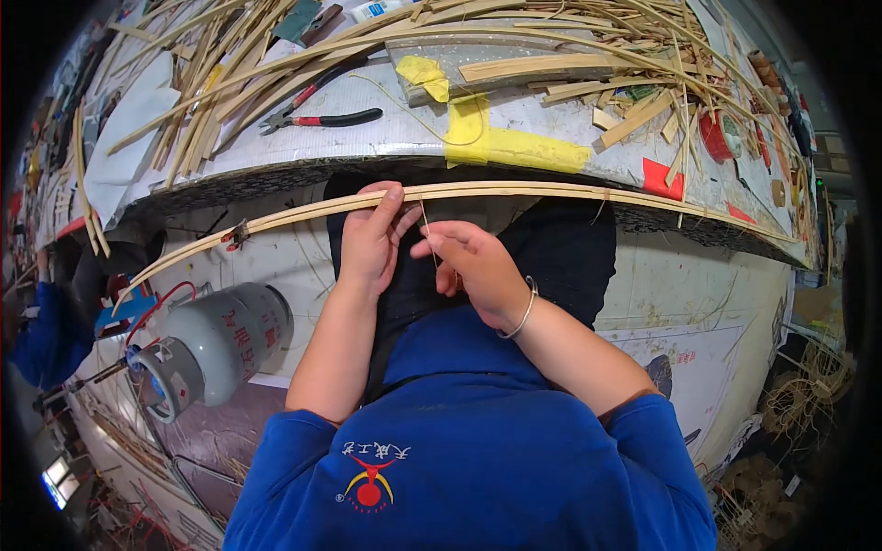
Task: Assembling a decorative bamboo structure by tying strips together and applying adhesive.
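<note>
Across my lap runs a bundle of long, thin bamboo strips, bowed along the bench edge. My left hand grips it left of the middle, thumb pressed on top. A thin pale string hangs from the strips beside that hand. My right hand, with a metal bangle at its wrist, pinches the string just below the bundle; its lower fingers are curled. Toward the left end, a small dark clip clasps the strips. Farther right, a thin tie crosses them.
Ahead stands a white workbench with loose bamboo strips, red-and-black pliers, yellow tape and a red spool. A grey gas cylinder lies on its side at my left. Another person's blue sleeve shows far left.
</note>
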`<state>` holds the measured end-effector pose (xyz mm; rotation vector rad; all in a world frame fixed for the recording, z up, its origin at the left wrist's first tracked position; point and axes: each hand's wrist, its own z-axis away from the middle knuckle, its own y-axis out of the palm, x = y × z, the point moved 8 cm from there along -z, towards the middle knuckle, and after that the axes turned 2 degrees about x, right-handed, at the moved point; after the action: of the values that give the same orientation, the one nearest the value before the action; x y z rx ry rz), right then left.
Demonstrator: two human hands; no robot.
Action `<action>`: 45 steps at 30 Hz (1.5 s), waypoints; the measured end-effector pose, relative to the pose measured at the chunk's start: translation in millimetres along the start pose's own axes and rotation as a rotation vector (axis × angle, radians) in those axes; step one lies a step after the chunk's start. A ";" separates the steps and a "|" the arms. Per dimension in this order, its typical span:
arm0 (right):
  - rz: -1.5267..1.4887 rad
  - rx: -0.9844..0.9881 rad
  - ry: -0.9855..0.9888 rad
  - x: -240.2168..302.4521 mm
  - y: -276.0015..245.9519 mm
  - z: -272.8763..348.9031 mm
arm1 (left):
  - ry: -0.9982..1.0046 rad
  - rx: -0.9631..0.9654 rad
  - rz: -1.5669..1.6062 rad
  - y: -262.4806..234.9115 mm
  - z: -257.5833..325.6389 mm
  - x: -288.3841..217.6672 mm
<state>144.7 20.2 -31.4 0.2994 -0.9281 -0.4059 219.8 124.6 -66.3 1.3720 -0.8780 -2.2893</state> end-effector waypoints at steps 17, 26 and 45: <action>1.683 -0.027 -0.914 99.0 44.8 -47.7 | -0.091 -0.137 0.035 -6.8 -3.7 8.2; 1.485 0.223 -0.789 124.1 51.5 -32.1 | -0.045 -0.094 0.022 0.4 1.2 -1.7; 1.093 -0.143 -0.830 79.1 19.7 17.1 | 0.007 -0.079 -0.002 4.6 3.9 2.8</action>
<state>177.0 -0.1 42.7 -0.5651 -1.6932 0.4688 214.9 120.8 -63.8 1.3475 -0.7750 -2.2937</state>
